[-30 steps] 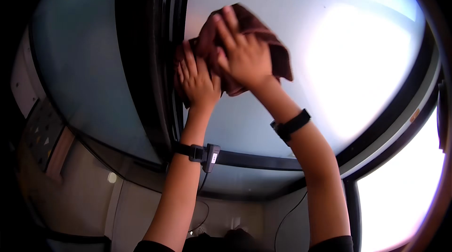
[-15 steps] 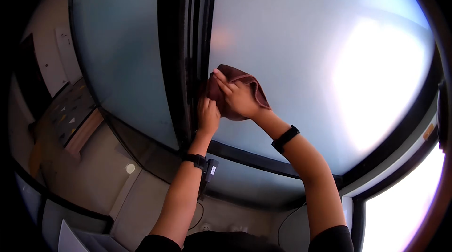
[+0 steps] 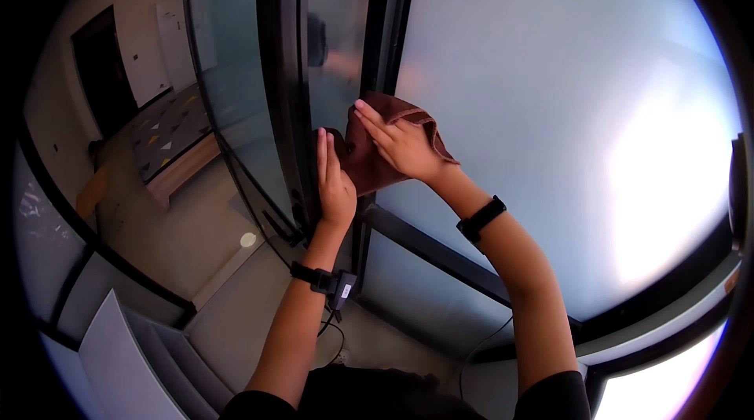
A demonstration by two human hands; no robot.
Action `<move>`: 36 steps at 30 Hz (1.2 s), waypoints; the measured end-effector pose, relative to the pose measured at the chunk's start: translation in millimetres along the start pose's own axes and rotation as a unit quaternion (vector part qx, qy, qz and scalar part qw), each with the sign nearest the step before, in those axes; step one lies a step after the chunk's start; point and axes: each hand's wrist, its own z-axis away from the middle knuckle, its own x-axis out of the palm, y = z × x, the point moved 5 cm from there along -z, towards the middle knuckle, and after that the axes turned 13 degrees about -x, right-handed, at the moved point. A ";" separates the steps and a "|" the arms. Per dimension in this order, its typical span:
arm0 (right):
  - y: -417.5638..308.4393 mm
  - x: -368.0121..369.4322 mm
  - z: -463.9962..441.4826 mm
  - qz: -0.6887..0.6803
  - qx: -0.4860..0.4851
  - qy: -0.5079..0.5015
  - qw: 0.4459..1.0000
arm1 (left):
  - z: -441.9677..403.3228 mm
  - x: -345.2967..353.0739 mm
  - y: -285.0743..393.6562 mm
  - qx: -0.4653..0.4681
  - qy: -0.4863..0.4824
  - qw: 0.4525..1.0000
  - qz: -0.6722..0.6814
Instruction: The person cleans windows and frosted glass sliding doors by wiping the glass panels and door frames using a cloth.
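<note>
My right hand (image 3: 404, 145) holds a brown cloth (image 3: 373, 165) against the edge of the frosted glass panel (image 3: 503, 90) and its black frame (image 3: 385, 35). Its index and middle fingers stretch over the cloth, while a stitched hem folds up behind the hand. Left of it, my left hand (image 3: 338, 188) lies with straight fingers along the dark edge of the neighbouring glass door (image 3: 279, 90). Part of the cloth shows beside and behind its fingertips; whether they press on it I cannot tell. Black bands are on both wrists, the left one carrying a small box.
Through the opening at left are a bed (image 3: 177, 133) with a patterned cover and a dark doorway (image 3: 106, 67). A pale angled board (image 3: 126, 357) stands low at left. A cable (image 3: 479, 349) hangs near the glass. Bright light reflects on the right side.
A wider strip shows between the glass door and the frosted panel's frame. My left hand has moved apart from my right and its fingers have straightened. The view has shifted, revealing more bed.
</note>
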 end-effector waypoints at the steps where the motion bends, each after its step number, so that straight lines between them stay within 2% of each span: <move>1: 5.9 -5.7 14.2 -0.019 -0.001 0.006 1.000 | 7.3 10.6 11.4 0.003 0.009 1.000 -0.022; 3: 15.2 0.6 31.1 -0.045 -0.012 0.020 0.999 | 15.4 23.1 21.1 -0.010 0.013 0.998 -0.056; 5: 19.4 15.7 40.4 -0.088 -0.014 0.060 0.994 | 19.1 27.2 18.3 -0.069 0.032 0.991 -0.106; 11: 31.5 38.7 60.5 -0.176 0.009 0.123 0.977 | 9.5 22.2 23.5 -0.105 0.075 0.957 -0.258; 13: 25.7 47.7 61.8 -0.147 0.056 0.044 0.987 | 9.6 15.4 14.8 -0.128 0.046 0.955 -0.262; 14: 25.5 48.8 60.4 -0.149 0.054 0.043 0.986 | 9.9 13.6 10.7 -0.131 0.048 0.955 -0.264; 16: 28.2 42.9 58.2 -0.041 0.058 0.051 0.996 | 10.3 14.7 0.3 -0.143 0.032 0.956 -0.253; 20: 44.1 22.5 54.4 -0.065 0.084 0.052 0.993 | 10.6 20.4 -3.2 -0.159 0.025 0.958 -0.237; 25: 53.3 14.1 58.4 -0.097 0.120 0.032 0.988 | 13.9 16.6 10.0 -0.143 -0.020 0.965 -0.218; 27: 55.2 15.0 62.8 -0.085 0.172 -0.013 0.981 | 13.0 17.5 14.9 -0.129 -0.022 0.966 -0.225; 29: 55.9 16.2 59.9 -0.079 0.188 -0.030 0.979 | 5.0 22.5 22.0 -0.070 -0.028 0.975 -0.207; 31: 64.4 18.2 59.4 0.000 0.244 -0.029 0.969 | -8.6 29.5 15.5 -0.046 -0.031 0.976 -0.211; 33: 64.5 23.9 60.1 0.001 0.239 -0.017 0.971 | -16.9 42.1 0.9 -0.049 -0.087 0.959 -0.264; 35: 52.4 31.5 70.9 0.013 0.232 -0.062 0.971 | -13.7 50.7 -23.9 -0.048 -0.095 0.950 -0.295; 36: 50.0 38.0 78.6 -0.003 0.216 -0.021 0.976 | -9.0 55.8 -37.7 -0.056 -0.093 0.946 -0.305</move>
